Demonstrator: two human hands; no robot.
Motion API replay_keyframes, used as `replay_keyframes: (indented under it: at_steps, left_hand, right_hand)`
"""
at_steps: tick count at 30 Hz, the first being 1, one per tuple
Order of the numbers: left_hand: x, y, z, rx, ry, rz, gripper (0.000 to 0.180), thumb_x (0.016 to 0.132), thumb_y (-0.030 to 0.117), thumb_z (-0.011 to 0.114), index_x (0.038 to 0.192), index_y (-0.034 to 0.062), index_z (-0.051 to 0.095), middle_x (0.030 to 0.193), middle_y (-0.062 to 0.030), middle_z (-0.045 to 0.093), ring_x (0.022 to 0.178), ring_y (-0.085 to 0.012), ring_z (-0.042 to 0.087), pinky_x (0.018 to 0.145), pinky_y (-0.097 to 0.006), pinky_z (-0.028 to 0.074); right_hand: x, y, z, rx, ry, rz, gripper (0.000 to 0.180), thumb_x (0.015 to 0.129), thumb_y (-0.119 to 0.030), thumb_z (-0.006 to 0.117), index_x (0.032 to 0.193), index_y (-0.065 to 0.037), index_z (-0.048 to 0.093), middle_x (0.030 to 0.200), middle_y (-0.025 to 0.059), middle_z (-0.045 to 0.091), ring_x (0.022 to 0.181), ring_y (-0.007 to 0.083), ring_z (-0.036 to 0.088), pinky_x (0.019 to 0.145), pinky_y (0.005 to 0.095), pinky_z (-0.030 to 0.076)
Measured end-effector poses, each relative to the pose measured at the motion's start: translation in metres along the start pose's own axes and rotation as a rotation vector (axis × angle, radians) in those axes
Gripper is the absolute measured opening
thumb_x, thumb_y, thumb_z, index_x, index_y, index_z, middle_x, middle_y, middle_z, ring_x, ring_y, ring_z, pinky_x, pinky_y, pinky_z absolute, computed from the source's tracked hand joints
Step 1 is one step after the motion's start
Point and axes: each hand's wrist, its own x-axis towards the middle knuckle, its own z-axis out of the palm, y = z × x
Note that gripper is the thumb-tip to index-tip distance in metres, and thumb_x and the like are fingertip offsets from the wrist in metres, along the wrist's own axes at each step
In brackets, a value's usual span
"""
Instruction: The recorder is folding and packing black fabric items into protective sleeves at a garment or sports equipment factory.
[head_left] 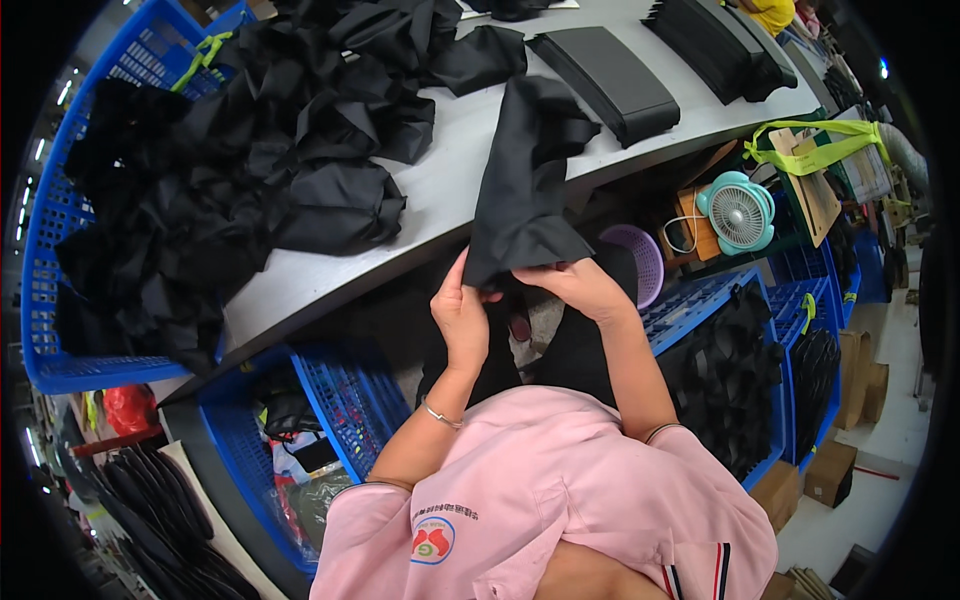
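both hands grip one black fabric piece (524,180) at its near end: the left hand (462,312) pinches the lower left corner, the right hand (578,286) closes on the lower right edge. its long axis runs away from the person, draping up over the grey table (440,190) edge. the hands are about equally near. a heap of black fabric pieces (250,170) lies to the left, stacked black folded pieces (606,80) beyond, a purple basket (640,258) just right.
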Motion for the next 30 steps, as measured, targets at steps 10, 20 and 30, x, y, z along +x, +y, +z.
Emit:
replay_keyframes:
  at_steps: [10, 20, 30]
  left_hand:
    - [0.012, -0.053, 0.012, -0.251, -0.152, -0.442, 0.022, 0.093, 0.000, 0.050, 0.105, -0.0007, 0.069, 0.087, -0.0049, 0.069, 0.072, -0.0085, 0.061, 0.062, -0.026, 0.049]
    - [0.025, -0.066, 0.004, -0.071, -0.344, -0.648, 0.029, 0.092, 0.011, 0.061, 0.116, -0.0039, 0.065, 0.115, -0.0102, 0.069, 0.099, -0.0184, 0.066, 0.086, -0.036, 0.052]
    - [0.016, -0.051, -0.001, -0.249, 0.028, -0.272, 0.019, 0.090, 0.004, 0.064, 0.108, -0.0002, 0.070, 0.101, -0.0052, 0.072, 0.092, -0.0109, 0.065, 0.081, -0.026, 0.052]
  right_hand:
    - [0.011, 0.066, 0.061, -0.902, 0.046, 0.200, 0.037, 0.084, -0.012, 0.060, 0.119, 0.001, 0.063, 0.113, 0.0278, 0.063, 0.108, 0.0408, 0.062, 0.095, 0.0505, 0.048]
    - [0.056, 0.054, 0.041, -0.914, -0.435, 0.589, 0.035, 0.090, -0.022, 0.057, 0.119, -0.004, 0.064, 0.125, 0.0209, 0.061, 0.113, 0.0370, 0.060, 0.097, 0.0503, 0.048]
    - [0.027, 0.074, 0.064, -0.982, -0.196, 0.252, 0.022, 0.087, -0.023, 0.061, 0.093, -0.004, 0.069, 0.081, 0.0210, 0.069, 0.076, 0.0393, 0.070, 0.070, 0.0522, 0.057]
